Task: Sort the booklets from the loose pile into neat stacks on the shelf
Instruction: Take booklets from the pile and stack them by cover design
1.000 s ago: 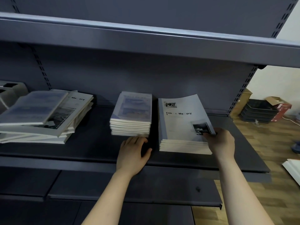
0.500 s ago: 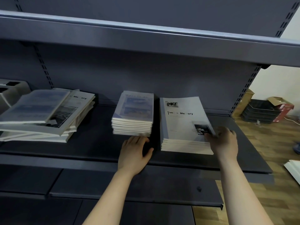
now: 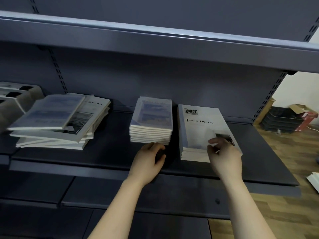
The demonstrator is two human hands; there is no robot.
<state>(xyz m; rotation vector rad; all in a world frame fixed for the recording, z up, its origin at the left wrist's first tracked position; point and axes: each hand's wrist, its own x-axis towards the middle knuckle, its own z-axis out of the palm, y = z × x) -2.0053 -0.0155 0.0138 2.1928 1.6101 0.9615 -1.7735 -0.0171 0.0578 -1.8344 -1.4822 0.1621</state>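
Note:
On the dark shelf (image 3: 103, 157) lie three groups of booklets. At the left is a loose, skewed pile (image 3: 57, 121). In the middle sits a neat stack of small booklets (image 3: 151, 121). To its right is a neat stack of larger "Time & Memory" booklets (image 3: 202, 128). My left hand (image 3: 148, 161) rests flat on the shelf, with its fingertips against the front of the small stack. Blurred by motion, my right hand (image 3: 224, 156) hovers over the large stack's front right corner with fingers loosely bent, holding nothing.
An upper shelf (image 3: 155, 40) overhangs the booklets. Grey moulded trays (image 3: 15, 95) stand at the far left. A lower shelf (image 3: 155, 192) juts out below. On the wooden floor to the right are black stacked trays (image 3: 283, 121), a red box (image 3: 309, 118) and a white object (image 3: 314, 180).
The top large booklet has settled flat on the right stack. My right hand let go of its corner and slid left along the front edge. My left hand stayed put.

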